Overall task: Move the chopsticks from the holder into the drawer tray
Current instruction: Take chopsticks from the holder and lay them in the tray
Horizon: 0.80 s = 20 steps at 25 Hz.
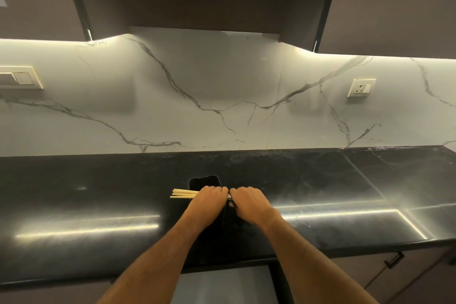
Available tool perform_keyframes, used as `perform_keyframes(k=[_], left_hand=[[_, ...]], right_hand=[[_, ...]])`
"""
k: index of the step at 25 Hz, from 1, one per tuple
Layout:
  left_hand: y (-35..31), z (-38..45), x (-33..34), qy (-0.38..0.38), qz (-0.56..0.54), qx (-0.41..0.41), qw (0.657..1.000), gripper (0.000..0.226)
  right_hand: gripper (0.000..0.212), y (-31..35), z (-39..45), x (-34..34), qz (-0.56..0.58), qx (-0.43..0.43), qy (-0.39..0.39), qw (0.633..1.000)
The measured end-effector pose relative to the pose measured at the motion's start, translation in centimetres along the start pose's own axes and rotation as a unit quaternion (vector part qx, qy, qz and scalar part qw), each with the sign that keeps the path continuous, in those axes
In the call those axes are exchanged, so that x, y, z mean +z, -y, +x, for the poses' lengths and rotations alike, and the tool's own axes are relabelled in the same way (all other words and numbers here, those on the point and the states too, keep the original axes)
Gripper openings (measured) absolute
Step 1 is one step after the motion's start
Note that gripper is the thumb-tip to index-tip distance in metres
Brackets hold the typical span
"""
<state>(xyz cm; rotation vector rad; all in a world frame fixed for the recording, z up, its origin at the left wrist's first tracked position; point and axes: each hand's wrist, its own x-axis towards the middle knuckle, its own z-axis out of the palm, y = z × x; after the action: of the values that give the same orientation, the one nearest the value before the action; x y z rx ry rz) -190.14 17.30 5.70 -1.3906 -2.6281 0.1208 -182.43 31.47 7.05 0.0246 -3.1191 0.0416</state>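
A bundle of pale wooden chopsticks [183, 194] lies level over the black counter [98, 192], its ends sticking out to the left of my left hand [208, 198]. My left hand is closed around the bundle. My right hand [248, 201] is closed too, knuckles touching the left hand, over the bundle's right part, which is hidden. A small silvery piece [229, 196] shows between the two hands. A black flat shape with rounded corners [204, 181] sits just behind the hands; I cannot tell if it is the holder. Below the counter edge a pale grey drawer inside [222, 284] shows between my forearms.
A white marble backsplash [222, 106] rises behind the counter, with a socket [361, 87] at the right and a switch plate [19, 78] at the left. Dark wall cabinets hang overhead. A cabinet handle [393, 260] is at the lower right.
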Motion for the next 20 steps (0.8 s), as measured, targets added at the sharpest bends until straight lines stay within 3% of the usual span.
perform_keyframes(k=[5, 15, 20], left_hand=[[-1.0, -1.1, -0.6, -0.034, -0.024, -0.016, 0.999, 0.021], [-2.0, -8.3, 0.5, -0.024, -0.050, -0.032, 0.998, 0.025], [-3.3, -12.5, 2.8, 0.035, -0.052, -0.033, 0.997, 0.032]], right_hand=[[0.015, 1.1, -0.5, -0.1, -0.092, 0.001, -0.047, 0.995], [0.027, 4.1, -5.4, 1.9, -0.123, 0.045, -0.033, 0.991], [0.030, 6.4, -8.6, 4.3, -0.003, 0.125, 0.030, 0.992]])
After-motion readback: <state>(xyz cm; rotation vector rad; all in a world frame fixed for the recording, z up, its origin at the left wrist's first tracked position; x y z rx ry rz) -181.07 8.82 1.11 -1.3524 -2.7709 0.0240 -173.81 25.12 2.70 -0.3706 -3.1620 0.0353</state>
